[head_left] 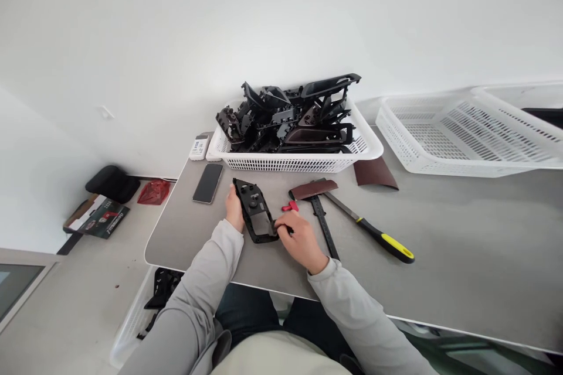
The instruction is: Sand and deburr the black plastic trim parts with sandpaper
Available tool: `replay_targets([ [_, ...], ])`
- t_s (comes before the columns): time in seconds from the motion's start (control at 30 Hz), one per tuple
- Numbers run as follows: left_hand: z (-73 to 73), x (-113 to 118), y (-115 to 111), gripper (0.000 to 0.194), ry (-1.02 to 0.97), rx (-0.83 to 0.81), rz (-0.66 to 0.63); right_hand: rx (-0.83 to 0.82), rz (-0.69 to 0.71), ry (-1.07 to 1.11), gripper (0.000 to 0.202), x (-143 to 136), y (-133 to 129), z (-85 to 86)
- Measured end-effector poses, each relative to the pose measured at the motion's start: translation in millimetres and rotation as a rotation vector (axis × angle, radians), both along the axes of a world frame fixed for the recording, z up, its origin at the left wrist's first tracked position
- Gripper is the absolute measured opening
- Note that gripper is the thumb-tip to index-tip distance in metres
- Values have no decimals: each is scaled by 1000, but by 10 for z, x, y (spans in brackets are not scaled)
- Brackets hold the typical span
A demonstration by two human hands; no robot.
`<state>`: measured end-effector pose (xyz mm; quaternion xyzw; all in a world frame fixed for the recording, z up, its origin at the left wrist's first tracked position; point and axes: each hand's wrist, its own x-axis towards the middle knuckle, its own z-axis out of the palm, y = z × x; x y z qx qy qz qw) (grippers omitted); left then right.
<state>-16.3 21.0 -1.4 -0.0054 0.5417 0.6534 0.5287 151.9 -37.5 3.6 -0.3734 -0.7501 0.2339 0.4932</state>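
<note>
A black plastic trim part [254, 202] with a rectangular opening is held tilted above the grey table, my left hand [234, 208] closed on its left edge. My right hand [299, 237] is closed in a pinch at the lower right rim of that opening. A small dark thing shows at its fingertips, too hidden to name. Just beyond the right hand lie a small red tool [290, 206], a curled brown sheet [313, 189] and a black caliper [324, 225]. A file [378, 234] with a black and yellow handle rests to the right, its tip near the curled sheet.
A white basket [281, 162] piled with black and brown trim parts stands at the back. Right of it are another brown sheet [376, 174] and white baskets [461, 167]. A phone [207, 183] and a white box [199, 147] lie at left. Below the table edge sits another basket [132, 319].
</note>
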Motion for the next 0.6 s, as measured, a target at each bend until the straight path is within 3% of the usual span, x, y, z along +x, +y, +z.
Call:
replay_targets([
  [0.13, 54, 16, -35, 32, 74, -16, -91, -76, -259, -35, 21, 114, 107, -77],
  [0.3, 121, 63, -88, 44, 134, -3, -203, -109, -272, -168, 22, 277, 172, -151],
  [0.47, 126, 98, -136, 56, 127, 150, -325, -82, -153, -230, 25, 498, 205, -137],
  [0.6, 78, 105, -128, 48, 217, 277, -427, -348, -381, -446, 26, 714, 266, 30],
])
